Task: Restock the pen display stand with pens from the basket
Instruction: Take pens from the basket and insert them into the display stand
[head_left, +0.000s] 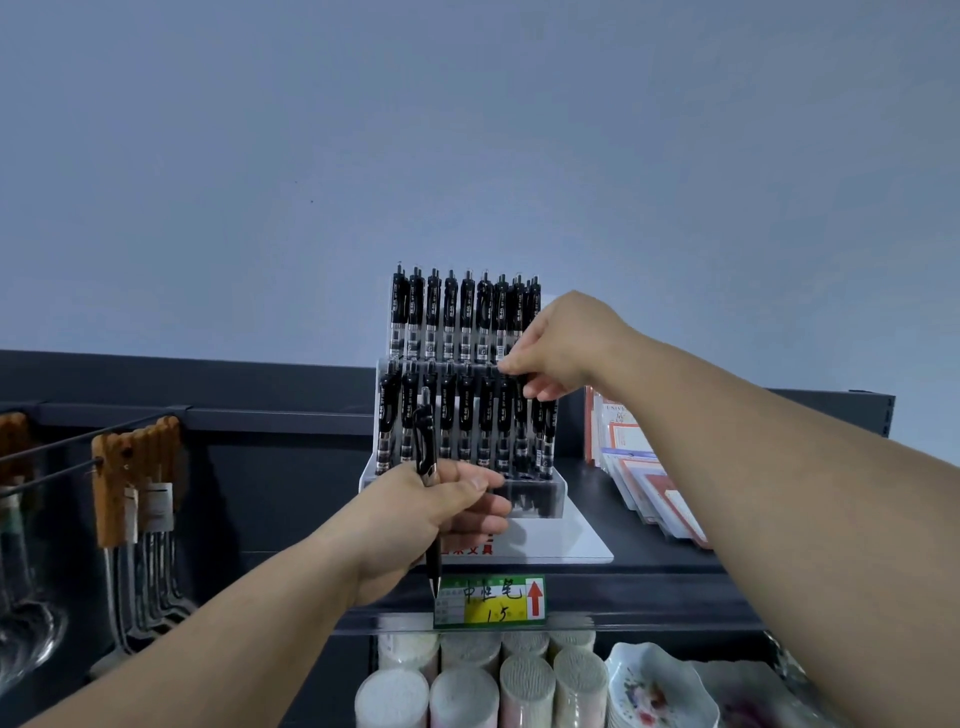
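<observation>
**Both hands busy at the pen stand**

Our left hand (436, 512) was wrapped around a black click pen with a silver band (427, 447), thumb laid across the front. It held the pen upright, clicker end up and tip pointing down past the shelf edge. From where we looked, that pen sat right in front of the lower left part of the clear acrylic tiered pen display stand (540, 501), overlapping the middle row. We honestly couldn't tell if it was touching the stand or just close.

Our right hand (558, 348) was up near the right end of the stand, fingertips pinching the top of a black pen in the middle row (521, 431), which stood upright among its neighbours. The back and middle rows were packed with the same black pens. The front tier was too dark and blurry for us to read.

The stand sat on its white base on a dark grey metal shelf (654, 551). A green and yellow price tag with a red arrow (490, 601) was on the shelf's front edge, just below the held pen's tip. Right of the stand, red-and-white paper cards (649, 483) leaned in a stack. Off to the left, wooden-handled metal utensils (135, 483) hung from a rod. Below the shelf were white round tubs (524, 686) and a white floral dish (654, 686).
</observation>
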